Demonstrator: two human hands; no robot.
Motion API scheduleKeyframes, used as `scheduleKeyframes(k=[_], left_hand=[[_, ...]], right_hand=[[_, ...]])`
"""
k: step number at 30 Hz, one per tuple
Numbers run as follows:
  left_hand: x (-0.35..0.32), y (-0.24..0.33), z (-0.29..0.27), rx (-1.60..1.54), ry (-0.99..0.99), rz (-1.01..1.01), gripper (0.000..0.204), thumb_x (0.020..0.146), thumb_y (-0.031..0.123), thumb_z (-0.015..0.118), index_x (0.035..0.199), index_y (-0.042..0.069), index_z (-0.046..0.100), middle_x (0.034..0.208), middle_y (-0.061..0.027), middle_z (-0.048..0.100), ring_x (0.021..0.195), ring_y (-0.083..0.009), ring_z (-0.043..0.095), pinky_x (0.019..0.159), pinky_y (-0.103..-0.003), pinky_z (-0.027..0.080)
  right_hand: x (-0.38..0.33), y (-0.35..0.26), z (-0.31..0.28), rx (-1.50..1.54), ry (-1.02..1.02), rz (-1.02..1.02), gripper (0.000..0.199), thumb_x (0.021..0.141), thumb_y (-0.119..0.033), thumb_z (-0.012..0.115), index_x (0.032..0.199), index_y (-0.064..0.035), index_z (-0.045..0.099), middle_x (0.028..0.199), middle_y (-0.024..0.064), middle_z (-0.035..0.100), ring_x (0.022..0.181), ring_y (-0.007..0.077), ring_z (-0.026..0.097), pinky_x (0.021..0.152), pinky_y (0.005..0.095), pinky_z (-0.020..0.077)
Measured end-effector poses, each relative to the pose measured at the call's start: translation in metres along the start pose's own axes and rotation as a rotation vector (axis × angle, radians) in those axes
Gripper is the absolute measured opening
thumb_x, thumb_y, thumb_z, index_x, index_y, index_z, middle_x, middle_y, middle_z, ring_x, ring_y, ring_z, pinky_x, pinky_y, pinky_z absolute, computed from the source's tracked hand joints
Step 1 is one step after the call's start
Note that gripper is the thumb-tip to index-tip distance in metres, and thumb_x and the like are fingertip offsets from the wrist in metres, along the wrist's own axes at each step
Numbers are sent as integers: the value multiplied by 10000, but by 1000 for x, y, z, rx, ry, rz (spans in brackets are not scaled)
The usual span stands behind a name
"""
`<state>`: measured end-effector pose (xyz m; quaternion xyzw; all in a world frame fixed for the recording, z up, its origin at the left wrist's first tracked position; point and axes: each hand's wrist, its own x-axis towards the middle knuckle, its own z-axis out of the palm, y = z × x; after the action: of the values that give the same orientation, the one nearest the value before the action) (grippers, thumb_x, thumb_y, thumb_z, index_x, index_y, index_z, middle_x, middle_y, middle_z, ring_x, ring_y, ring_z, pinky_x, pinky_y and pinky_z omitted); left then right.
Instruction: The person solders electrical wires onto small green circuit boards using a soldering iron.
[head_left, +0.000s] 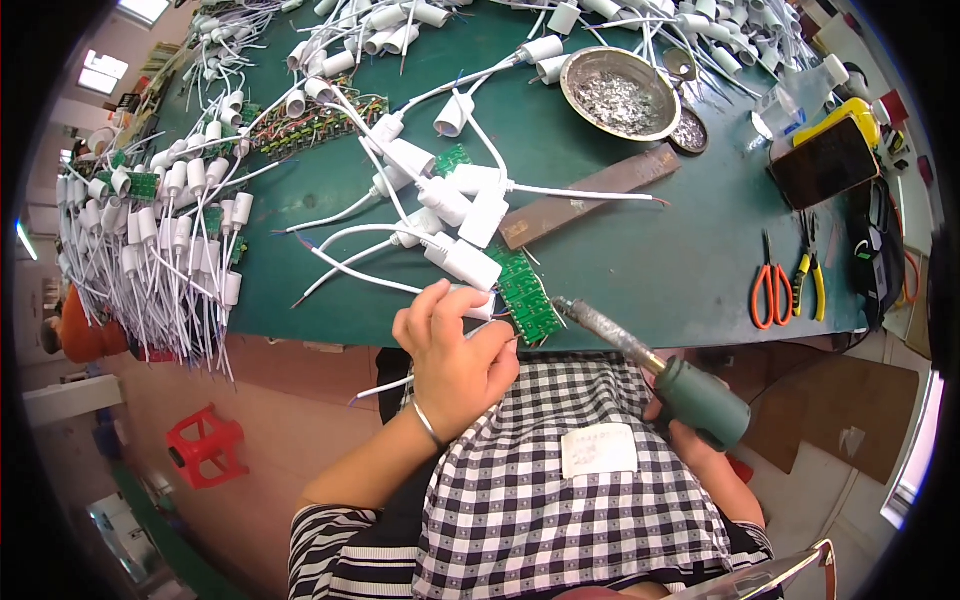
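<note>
I see the green circuit board (527, 296) lying at the near edge of the green tabletop (650, 250), just in front of my lap. My left hand (455, 355) sits at its left side, fingers (432, 302) curled and pinching a white plastic housing (480, 304) with its white wire against the board. My right hand (690, 430) is wrapped tight around the dark green handle of the soldering iron (650, 368), whose grey crusted tip reaches the board's right edge; the hand itself is mostly hidden beneath the handle.

Just beyond the board lies a cluster of white housings with trailing leads (450, 215), some joined to small green boards. A dark flat bar (588, 197) lies slanted past them. Further back stands a round metal bowl (620, 92) holding grey scraps, with a smaller dark dish (690, 130) touching its right side. To the right, orange-handled scissors (770, 290) and yellow-handled pliers (810, 280) lie side by side; behind them a dark phone (825, 162) leans on a yellow thing.

At the left a great bundle of white capped wires (150, 240) hangs over the tabletop edge. A white rectangular label (598, 450) is fixed to my checked apron (560, 500). A red stool (205, 445) stands on the floor below left
</note>
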<state>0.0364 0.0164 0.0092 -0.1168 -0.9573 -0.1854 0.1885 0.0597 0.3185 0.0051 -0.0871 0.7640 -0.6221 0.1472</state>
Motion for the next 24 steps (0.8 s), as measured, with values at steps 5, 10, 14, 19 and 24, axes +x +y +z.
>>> scheduleKeyframes(k=[5, 10, 14, 19, 24], left_hand=[[6, 0, 2, -62, -36, -54, 90, 640, 162, 684, 724, 156, 651, 1139, -66, 436, 1148, -339, 354, 959, -465, 228], [13, 0, 0, -77, -78, -60, 74, 614, 151, 680, 679, 150, 646, 1134, -60, 435, 1140, -336, 354, 954, -463, 222], [16, 0, -4, -74, -116, -65, 72, 596, 144, 674, 661, 145, 644, 1133, -55, 438, 1139, -335, 357, 948, -467, 221], [16, -1, -4, -101, -126, -75, 72, 596, 146, 670, 665, 146, 645, 1131, -55, 440, 1138, -338, 358, 947, -472, 221], [17, 0, -4, -104, -127, -65, 81, 593, 137, 671, 668, 143, 642, 1128, -57, 441, 1137, -339, 357, 947, -475, 222]], right_hand=[[3, 2, 2, -242, -45, -237, 346, 840, -383, 615, 860, -39, 649, 774, 79, 651, 638, 226, 624, 650, 317, 496], [2, 18, 6, -328, -4, -319, 242, 792, -275, 656, 871, -46, 658, 814, 91, 653, 701, 249, 638, 664, 341, 503], [5, 24, -5, -525, -141, -508, 352, 825, -183, 673, 1124, -9, 612, 1039, 90, 670, 914, 243, 668, 867, 329, 512], [3, 29, -6, -377, -160, -464, 518, 827, -247, 696, 1202, 62, 515, 1028, 114, 666, 913, 228, 665, 859, 322, 508], [2, 29, -9, -425, -168, -496, 575, 814, -290, 717, 1207, 69, 498, 1001, 108, 673, 886, 225, 668, 835, 318, 515]])
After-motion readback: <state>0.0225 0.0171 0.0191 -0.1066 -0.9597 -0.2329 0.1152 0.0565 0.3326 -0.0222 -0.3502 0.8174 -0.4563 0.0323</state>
